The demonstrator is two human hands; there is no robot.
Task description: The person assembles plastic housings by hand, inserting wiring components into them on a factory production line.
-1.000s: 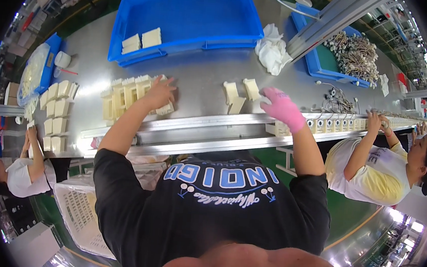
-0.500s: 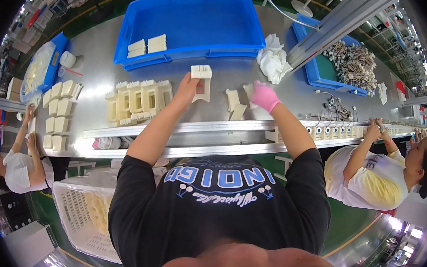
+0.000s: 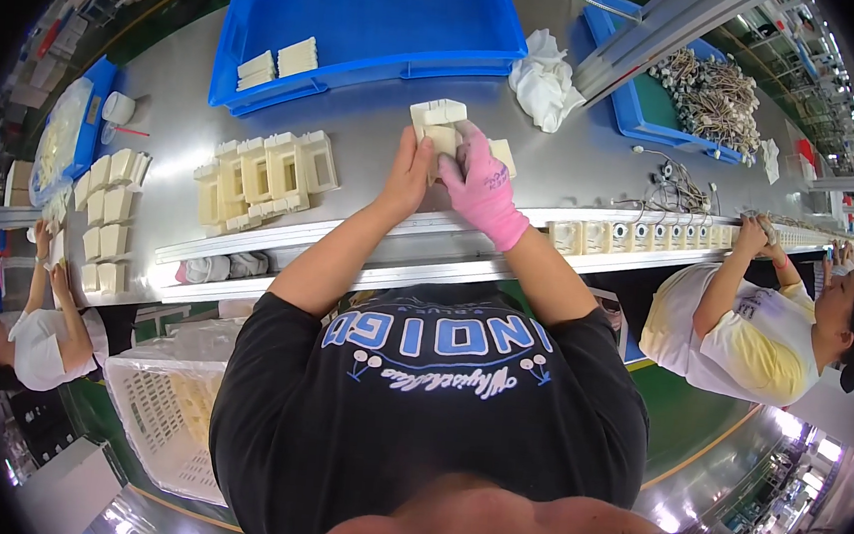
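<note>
Over the metal table, my bare left hand (image 3: 406, 179) is closed around the left side of a cream plastic housing (image 3: 437, 113). My right hand (image 3: 485, 193), in a pink glove, grips a small cream panel (image 3: 443, 140) at the housing's open middle. Whether the panel is seated in it cannot be told, since my fingers cover the joint. Just beyond the glove lies another cream piece (image 3: 503, 157), partly hidden. Several open cream housings (image 3: 265, 179) stand grouped to the left of my left forearm.
A large blue tray (image 3: 373, 66) with a few cream pieces lies ahead. White cloth (image 3: 545, 81) is beside it. At right, a blue bin holds wired parts (image 3: 706, 98); a metal rail carries a row of housings (image 3: 640, 236). Co-workers flank me; stacked cream parts (image 3: 111, 207) sit left.
My right hand has moved left from the loose pieces, bringing a panel to the housing in my left hand. Both hands now meet there. The whole view has shifted slightly.
</note>
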